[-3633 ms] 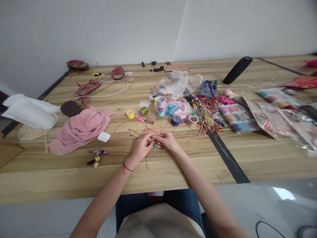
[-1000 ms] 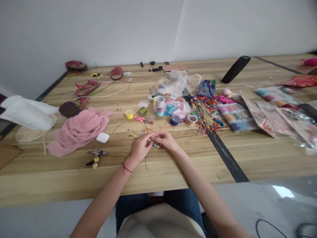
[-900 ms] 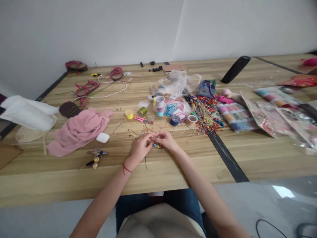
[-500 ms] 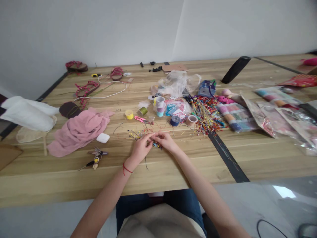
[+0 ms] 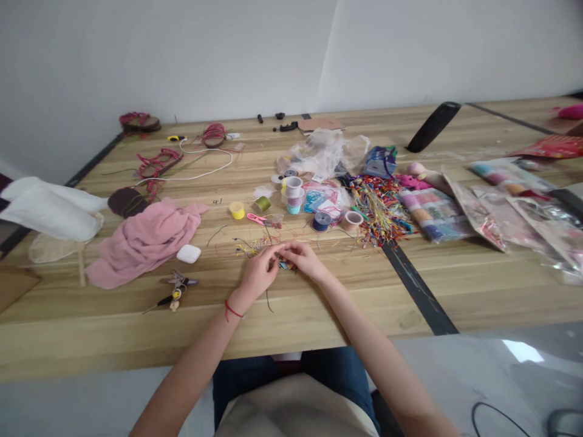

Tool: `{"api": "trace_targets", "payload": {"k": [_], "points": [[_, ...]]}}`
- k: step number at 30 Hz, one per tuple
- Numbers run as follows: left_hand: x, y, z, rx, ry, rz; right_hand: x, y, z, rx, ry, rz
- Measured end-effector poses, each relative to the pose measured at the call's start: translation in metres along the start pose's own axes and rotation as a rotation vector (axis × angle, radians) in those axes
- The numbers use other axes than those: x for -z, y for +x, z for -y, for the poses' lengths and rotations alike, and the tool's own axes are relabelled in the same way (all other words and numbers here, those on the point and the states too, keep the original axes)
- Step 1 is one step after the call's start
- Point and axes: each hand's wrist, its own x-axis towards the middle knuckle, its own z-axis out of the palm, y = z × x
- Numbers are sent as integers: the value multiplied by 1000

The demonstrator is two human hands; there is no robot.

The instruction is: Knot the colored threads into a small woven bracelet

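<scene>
My left hand [image 5: 260, 268] and my right hand [image 5: 304, 257] meet fingertip to fingertip low over the wooden table [image 5: 209, 340]. Both are closed in a pinch on thin cord, most of it hidden by the fingers. One dark cord end [image 5: 268, 300] trails toward me from beneath the left hand. Small coloured pieces [image 5: 286, 265] show under the right fingers. Just beyond the left hand lies a tangle of yellow and dark threads [image 5: 246, 247]. Pink-handled thread snips [image 5: 257, 219] rest farther back, beside a yellow spool [image 5: 237, 210] and a green spool [image 5: 262, 204].
Stacked spools [image 5: 294, 195], a navy spool [image 5: 322, 221] and a beige spool [image 5: 352, 221] stand behind my hands. Colourful braided strings [image 5: 380, 209] and bead packs [image 5: 437, 213] lie to the right. Leftward are a pink cloth [image 5: 150, 243], a white case [image 5: 188, 254] and keys [image 5: 177, 292].
My fingers have shifted very slightly while staying pinched together in the same spot. Nothing else on the table has visibly moved.
</scene>
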Motion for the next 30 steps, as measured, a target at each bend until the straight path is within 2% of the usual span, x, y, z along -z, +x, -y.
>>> {"api": "trace_targets", "payload": {"k": [9, 19, 30], "points": [[-1, 0, 1, 13, 11, -1, 1, -1, 0, -18, 10, 18], [1, 1, -1, -17, 63, 5, -1, -2, 2, -7, -30, -27], [-3, -1, 0, 44, 23, 14, -4, -3, 6, -39, 7, -51]]}}
